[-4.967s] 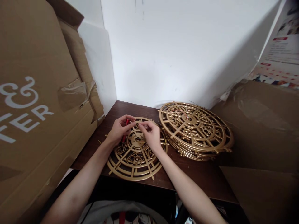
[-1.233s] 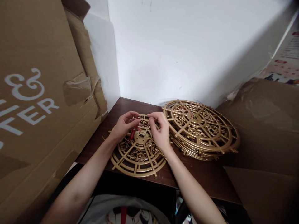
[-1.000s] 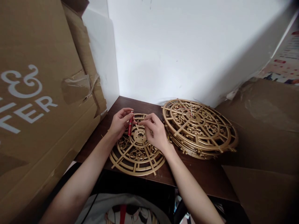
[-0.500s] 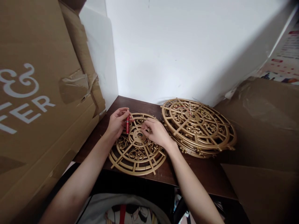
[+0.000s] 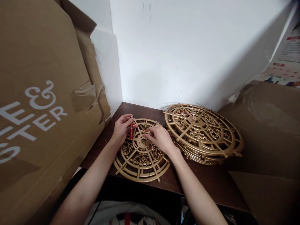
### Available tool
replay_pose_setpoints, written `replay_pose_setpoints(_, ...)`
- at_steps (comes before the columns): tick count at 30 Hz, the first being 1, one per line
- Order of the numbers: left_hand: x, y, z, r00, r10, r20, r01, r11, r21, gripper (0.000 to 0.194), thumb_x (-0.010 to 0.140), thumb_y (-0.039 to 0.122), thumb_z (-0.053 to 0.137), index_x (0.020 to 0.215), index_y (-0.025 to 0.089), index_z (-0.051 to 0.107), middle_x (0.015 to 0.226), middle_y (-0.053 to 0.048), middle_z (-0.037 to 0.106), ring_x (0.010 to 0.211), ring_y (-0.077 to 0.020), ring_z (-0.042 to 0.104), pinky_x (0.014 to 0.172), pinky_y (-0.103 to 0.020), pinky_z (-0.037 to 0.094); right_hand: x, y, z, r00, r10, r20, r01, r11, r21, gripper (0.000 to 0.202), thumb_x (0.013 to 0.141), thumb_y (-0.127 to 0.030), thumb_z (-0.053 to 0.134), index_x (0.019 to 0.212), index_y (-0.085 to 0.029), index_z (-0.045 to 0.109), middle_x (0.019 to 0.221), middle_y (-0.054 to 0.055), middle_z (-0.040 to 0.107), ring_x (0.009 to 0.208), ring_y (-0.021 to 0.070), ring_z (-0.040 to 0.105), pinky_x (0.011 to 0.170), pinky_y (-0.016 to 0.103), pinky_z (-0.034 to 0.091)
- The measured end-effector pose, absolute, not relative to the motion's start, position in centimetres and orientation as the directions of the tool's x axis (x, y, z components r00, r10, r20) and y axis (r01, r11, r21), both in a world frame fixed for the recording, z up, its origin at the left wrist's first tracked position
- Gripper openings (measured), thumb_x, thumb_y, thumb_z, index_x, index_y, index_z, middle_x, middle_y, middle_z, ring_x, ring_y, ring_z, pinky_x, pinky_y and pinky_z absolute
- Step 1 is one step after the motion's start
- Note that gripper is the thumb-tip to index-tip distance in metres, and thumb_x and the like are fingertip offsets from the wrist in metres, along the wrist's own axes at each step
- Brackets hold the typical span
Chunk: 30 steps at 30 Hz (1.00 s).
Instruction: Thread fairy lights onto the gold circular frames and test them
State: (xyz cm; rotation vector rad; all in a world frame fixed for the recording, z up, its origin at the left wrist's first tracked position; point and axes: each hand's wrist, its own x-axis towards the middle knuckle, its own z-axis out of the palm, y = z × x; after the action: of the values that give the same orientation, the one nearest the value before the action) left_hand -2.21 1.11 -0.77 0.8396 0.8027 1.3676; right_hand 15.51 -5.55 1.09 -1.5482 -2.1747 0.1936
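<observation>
A small red tube (image 5: 131, 132) is pinched upright between the fingers of my left hand (image 5: 121, 128), over the upper left part of a gold openwork disc (image 5: 142, 179). That disc lies flat on the dark brown table (image 5: 93, 155). Above its hub, my right hand (image 5: 160, 137) has its thumb and forefinger bent toward each other; whatever thin thing they may hold is too small to make out. To the right, several similar gold discs (image 5: 199, 125) are stacked, with thin wires at the top one's centre.
A large cardboard box (image 5: 47, 62) with white lettering rises on the left. More cardboard (image 5: 264, 131) stands on the right, below a printed sheet (image 5: 284, 62). Behind the table is a white wall (image 5: 175, 53).
The whole view has shifted, so things sit slightly lower and farther right. My right hand's fingers have spread a little above the hub. The red tube is still in my left hand.
</observation>
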Motion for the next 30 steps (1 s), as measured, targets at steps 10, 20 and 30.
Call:
replay_pose_setpoints(10, -2.5, 1.2, -0.9, 0.038, 0.999, -0.007, -0.469, 0.025, 0.883, 0.037, 0.058, 0.024, 0.082, 0.088, 0.015, 0.063, 0.070, 0.002, 0.061, 0.059, -0.0090, 0.060, 0.057, -0.025, 0.057, 13.9, -5.1, -0.4, -0.238, 0.934, 0.267, 0.607, 0.358, -0.710, 0.013, 0.083, -0.019, 0.066, 0.093, -0.018, 0.073, 0.079, 0.002, 0.065, 0.070, 0.0139, 0.056, 0.067, 0.026, 0.040)
replay_pose_setpoints(20, -2.5, 1.2, -0.9, 0.045, 0.999, -0.004, -0.463, 0.024, 0.886, 0.035, 0.059, 0.023, 0.081, 0.089, 0.015, 0.064, 0.071, 0.002, 0.061, 0.060, -0.0090, 0.061, 0.060, -0.025, 0.058, 13.8, -4.2, -0.8, -0.072, 0.974, 0.214, 0.155, 0.223, -0.963, 0.019, 0.083, -0.031, 0.060, 0.090, -0.016, 0.067, 0.073, 0.000, 0.063, 0.063, 0.0121, 0.053, 0.060, 0.024, 0.040)
replay_pose_setpoints(30, -2.5, 1.3, -1.1, 0.033, 0.999, 0.004, -0.466, 0.012, 0.885, 0.034, 0.059, 0.023, 0.082, 0.087, 0.015, 0.064, 0.072, 0.002, 0.061, 0.061, -0.0083, 0.060, 0.062, -0.026, 0.059, 13.6, -4.2, -1.2, 0.137, 0.962, 0.235, 0.043, 0.231, -0.972, 0.026, 0.076, -0.042, 0.068, 0.080, -0.017, 0.064, 0.057, -0.002, 0.057, 0.052, 0.0110, 0.048, 0.052, 0.024, 0.038)
